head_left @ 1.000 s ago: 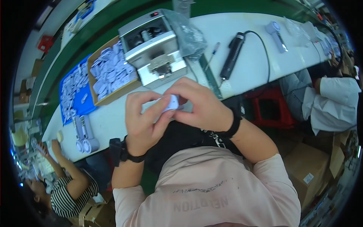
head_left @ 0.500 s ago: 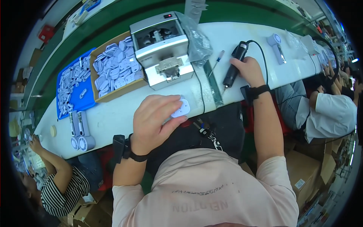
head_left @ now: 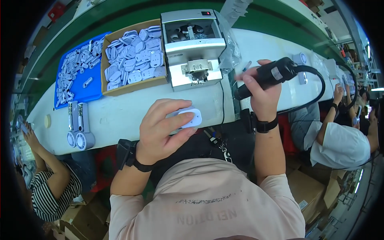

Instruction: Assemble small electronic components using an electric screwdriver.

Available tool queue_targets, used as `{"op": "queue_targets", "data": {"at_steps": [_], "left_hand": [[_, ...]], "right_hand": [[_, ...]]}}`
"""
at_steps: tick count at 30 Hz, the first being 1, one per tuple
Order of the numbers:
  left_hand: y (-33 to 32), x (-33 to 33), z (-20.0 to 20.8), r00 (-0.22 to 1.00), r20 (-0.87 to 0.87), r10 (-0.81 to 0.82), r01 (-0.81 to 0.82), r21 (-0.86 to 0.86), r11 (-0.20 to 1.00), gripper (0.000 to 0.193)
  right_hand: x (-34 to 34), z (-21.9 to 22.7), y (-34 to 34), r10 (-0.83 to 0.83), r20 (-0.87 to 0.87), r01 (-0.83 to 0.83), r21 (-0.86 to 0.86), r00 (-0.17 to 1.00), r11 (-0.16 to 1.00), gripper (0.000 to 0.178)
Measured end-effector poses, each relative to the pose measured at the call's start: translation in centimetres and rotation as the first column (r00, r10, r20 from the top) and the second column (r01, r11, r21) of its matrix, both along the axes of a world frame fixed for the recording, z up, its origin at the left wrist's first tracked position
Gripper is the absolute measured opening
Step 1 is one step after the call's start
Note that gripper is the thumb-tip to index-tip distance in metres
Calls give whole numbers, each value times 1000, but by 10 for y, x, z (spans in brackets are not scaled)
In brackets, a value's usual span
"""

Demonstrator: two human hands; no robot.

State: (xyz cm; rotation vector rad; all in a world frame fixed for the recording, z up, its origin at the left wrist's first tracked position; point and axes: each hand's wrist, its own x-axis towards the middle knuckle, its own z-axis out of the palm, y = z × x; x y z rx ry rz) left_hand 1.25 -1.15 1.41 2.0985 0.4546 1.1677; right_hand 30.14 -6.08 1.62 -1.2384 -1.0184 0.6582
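Observation:
My left hand [head_left: 164,128] is closed around a small rounded lavender plastic part [head_left: 195,117], whose face with small holes points toward my right. It is held just over the front edge of the white worktable. My right hand [head_left: 262,92] grips a black corded electric screwdriver [head_left: 273,75], lifted off the table and tilted, its front end low and to the left. The tip of the tool cannot be made out. A silver screw feeder machine [head_left: 195,48] stands beyond my hands, between them.
Left of the machine are a cardboard box [head_left: 138,87] of similar lavender parts and a blue tray [head_left: 93,93] of smaller pieces. Two handheld fans [head_left: 83,140] lie nearer the left. Another fan [head_left: 303,76] lies at right. Co-workers sit on both sides; the tool's cord loops rightward.
My right hand has raised the electric screwdriver from the table and brought it closer. My left hand still holds the lavender part in nearly the same place. The view has shifted slightly.

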Motion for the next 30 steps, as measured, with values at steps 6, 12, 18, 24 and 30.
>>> {"op": "queue_targets", "data": {"at_steps": [6, 12, 18, 24, 30], "left_hand": [[-3, 3, -11, 999, 34, 18, -18, -16, 1000, 37], [-2, 10, -9, 996, 64, 65, -59, -92, 994, 41], [-3, 8, -14, 990, 97, 105, -87, -177, 980, 41], [3, 11, -12, 989, 120, 88, -68, -168, 984, 42], [1, 15, -12, 989, 141, 55, -35, -138, 990, 40]], "right_hand": [[-25, 48, 10, 391, -91, -333, 373, 916, 866, 45], [-66, 50, 64, 276, 134, -304, 288, 952, 908, 43], [-73, 57, 71, 352, 85, -361, 119, 932, 925, 42], [-72, 59, 34, 239, -47, -237, 52, 970, 970, 44], [-72, 134, 22, 548, 45, -523, 375, 835, 765, 42]]}}
